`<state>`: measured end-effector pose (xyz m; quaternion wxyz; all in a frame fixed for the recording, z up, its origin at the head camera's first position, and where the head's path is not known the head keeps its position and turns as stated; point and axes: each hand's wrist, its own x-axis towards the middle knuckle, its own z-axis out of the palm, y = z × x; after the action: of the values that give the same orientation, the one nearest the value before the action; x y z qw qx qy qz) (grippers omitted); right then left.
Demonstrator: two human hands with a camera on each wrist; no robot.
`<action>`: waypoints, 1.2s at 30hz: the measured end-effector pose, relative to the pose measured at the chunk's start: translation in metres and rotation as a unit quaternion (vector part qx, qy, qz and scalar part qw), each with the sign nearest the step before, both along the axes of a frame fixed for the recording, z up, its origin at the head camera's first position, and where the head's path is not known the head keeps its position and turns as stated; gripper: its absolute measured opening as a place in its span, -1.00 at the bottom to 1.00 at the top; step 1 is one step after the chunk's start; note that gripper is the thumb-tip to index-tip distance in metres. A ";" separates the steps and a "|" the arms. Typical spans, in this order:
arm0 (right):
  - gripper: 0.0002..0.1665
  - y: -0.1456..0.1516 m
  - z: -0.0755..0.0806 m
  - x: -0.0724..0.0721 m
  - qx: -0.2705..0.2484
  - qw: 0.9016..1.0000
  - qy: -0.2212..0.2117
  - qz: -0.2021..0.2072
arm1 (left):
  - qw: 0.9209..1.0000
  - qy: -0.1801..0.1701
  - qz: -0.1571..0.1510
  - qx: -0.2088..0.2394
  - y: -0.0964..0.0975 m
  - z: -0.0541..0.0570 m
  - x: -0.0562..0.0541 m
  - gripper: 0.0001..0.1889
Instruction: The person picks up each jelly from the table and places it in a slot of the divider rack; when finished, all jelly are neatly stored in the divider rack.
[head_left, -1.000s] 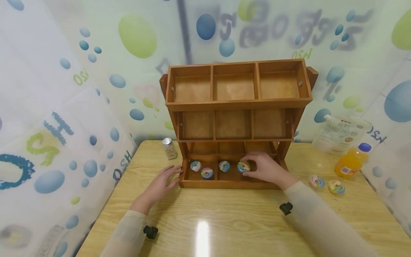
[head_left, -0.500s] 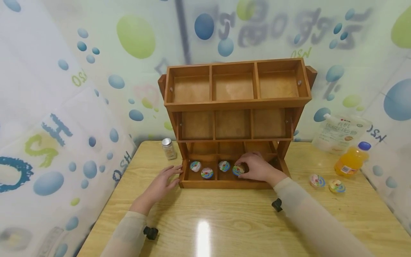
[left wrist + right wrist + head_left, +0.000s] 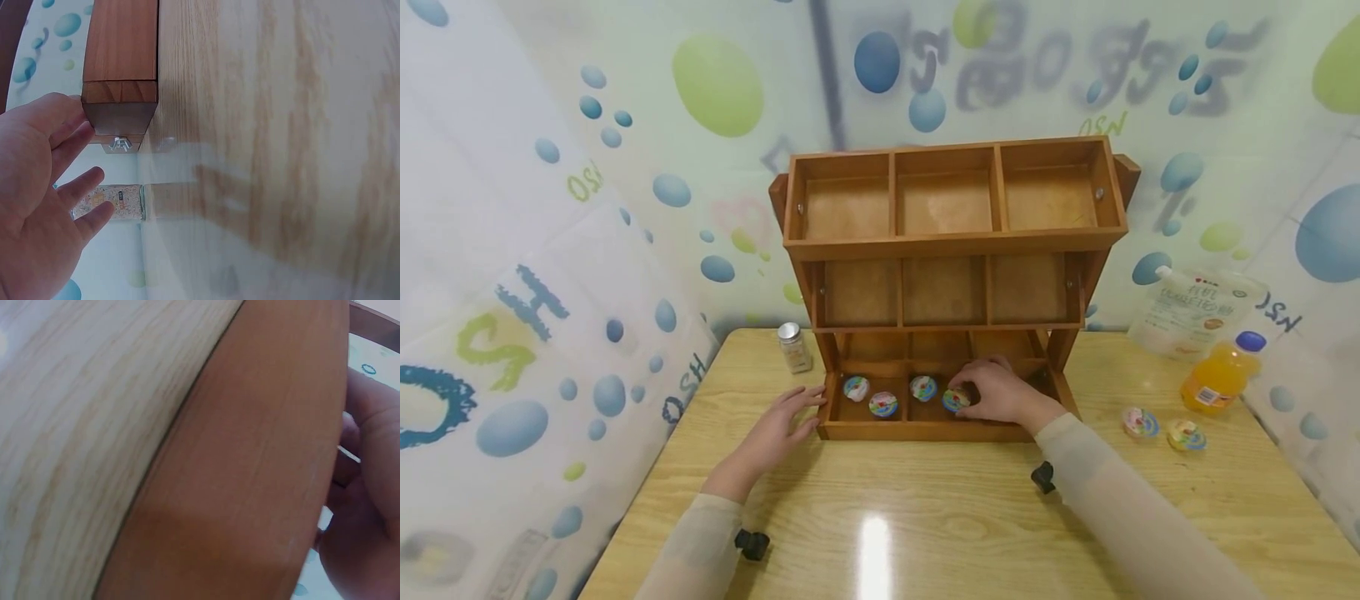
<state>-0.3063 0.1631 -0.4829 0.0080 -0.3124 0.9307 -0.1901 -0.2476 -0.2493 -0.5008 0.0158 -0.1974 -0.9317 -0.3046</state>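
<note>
A three-tier wooden rack (image 3: 955, 243) with divided trays stands on the table. My right hand (image 3: 1003, 393) reaches into its lowest tray, thumb and fingers around a small jelly cup (image 3: 955, 401) with a printed lid. Just left of it in the middle compartment sits another jelly cup (image 3: 923, 387). Two more, a white-sided cup (image 3: 856, 388) and a pinkish cup (image 3: 883, 405), occupy the left compartment. With fingers extended, my left hand (image 3: 775, 429) touches the rack's lower left end (image 3: 120, 90). In the right wrist view, the tray's front board (image 3: 250, 450) hides the held cup.
Right of the rack lie a pink jelly cup (image 3: 1140, 422) and a yellow jelly cup (image 3: 1186, 435). Behind them stand an orange drink bottle (image 3: 1217, 379) and a white spouted pouch (image 3: 1198, 312). A small silver-capped jar (image 3: 795, 347) is at the rack's left.
My right hand has moved a little left with its jelly cup, bringing it closer to the other cup in the middle compartment. The left hand has stayed against the rack.
</note>
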 end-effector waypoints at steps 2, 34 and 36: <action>-0.48 0.000 0.002 0.000 0.007 1.000 0.002 0.001 | 1.000 0.002 0.001 0.000 0.000 -0.001 0.000 -0.60; -0.62 0.107 0.017 0.058 -0.060 0.995 0.085 -0.014 | 1.000 0.008 -0.003 0.002 0.000 -0.002 -0.001 -0.60; -0.63 0.116 0.016 0.062 -0.066 0.994 0.082 -0.026 | 1.000 0.007 -0.002 0.002 0.000 -0.001 0.000 -0.61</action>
<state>-0.2443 0.2788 -0.4668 -0.0943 -0.3026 0.9214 -0.2249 -0.2473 -0.2495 -0.5018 0.0221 -0.2014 -0.9304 -0.3054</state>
